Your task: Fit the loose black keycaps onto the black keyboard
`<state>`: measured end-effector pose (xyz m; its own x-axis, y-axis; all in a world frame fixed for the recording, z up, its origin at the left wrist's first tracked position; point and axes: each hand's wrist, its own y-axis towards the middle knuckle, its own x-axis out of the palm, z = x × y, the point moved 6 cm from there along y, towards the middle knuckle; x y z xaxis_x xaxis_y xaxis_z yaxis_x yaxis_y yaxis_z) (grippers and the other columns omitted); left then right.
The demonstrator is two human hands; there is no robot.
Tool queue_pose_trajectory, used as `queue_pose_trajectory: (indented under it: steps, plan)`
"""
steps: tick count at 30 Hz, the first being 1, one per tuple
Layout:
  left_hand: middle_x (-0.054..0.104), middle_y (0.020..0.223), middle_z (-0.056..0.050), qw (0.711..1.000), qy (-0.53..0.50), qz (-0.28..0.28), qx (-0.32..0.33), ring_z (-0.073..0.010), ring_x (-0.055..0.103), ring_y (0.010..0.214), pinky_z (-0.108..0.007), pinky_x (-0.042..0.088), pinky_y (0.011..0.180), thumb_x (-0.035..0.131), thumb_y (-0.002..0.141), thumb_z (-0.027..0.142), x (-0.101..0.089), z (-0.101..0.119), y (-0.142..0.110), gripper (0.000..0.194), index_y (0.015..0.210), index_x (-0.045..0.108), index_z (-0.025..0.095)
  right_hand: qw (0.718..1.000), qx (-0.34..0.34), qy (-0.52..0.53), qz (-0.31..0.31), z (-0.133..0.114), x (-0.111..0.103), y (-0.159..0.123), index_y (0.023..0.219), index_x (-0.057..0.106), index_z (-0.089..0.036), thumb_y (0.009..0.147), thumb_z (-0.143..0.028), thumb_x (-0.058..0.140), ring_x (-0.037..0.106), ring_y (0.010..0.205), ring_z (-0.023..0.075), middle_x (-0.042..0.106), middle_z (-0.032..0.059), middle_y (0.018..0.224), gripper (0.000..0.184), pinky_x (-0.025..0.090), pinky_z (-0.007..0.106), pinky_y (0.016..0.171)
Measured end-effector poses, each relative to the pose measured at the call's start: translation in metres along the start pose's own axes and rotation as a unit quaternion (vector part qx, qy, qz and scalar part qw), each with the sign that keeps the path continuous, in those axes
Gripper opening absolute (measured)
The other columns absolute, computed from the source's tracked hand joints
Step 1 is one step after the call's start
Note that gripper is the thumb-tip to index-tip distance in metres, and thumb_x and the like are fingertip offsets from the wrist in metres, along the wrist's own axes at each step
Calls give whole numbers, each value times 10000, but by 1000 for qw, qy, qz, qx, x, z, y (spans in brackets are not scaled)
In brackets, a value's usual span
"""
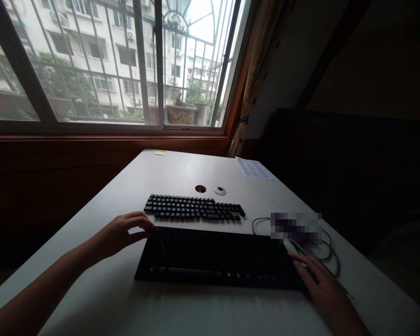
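A large black keyboard [217, 256] lies on the white table [119, 298] right in front of me. My left hand [126, 231] touches its far left corner, fingers bent and slightly apart, nothing held. My right hand [317, 280] rests with stretched fingers on the keyboard's right end. A smaller black keyboard [194, 208] lies just behind the large one, apart from both hands.
A black cable [327, 252] loops on the table beside my right hand, near a blurred patch. Behind the small keyboard are a round cable hole [200, 188] and its white cap [220, 190]. A printed sheet [254, 169] lies at the back right. A barred window [126, 60] faces the table.
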<state>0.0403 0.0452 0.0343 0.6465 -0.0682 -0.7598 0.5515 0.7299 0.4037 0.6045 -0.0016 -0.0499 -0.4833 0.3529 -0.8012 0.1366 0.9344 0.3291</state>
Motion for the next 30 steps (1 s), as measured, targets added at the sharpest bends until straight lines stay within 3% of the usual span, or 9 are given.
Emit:
queue_pose_trajectory:
  steps: [15,22,30]
  plan:
    - [680,1025,-55,995,-11,-94,-41,-154,684,891,-250,567,779,614,966,267,31,17,-35,169,1097,719,250,1000,-16,-19,-4,1,1,-2,1158,703,-259,956,-549,440,636,1197,295,680,72,1244,441,519,424,1020]
    - [665,1046,-45,993,-13,-98,-59,-145,678,886,-243,552,766,591,980,257,35,11,-43,189,1135,700,270,1000,-8,-19,-10,4,1,-2,1167,694,-268,962,-557,425,630,1205,293,672,72,1258,445,517,432,1018]
    - [648,1050,-57,994,13,-101,-33,-152,651,918,-260,541,789,560,1000,270,35,22,-41,172,1096,702,256,1000,-16,-22,1,1,1,-2,1166,701,-265,957,-556,429,627,1217,296,675,71,1270,450,523,424,1013]
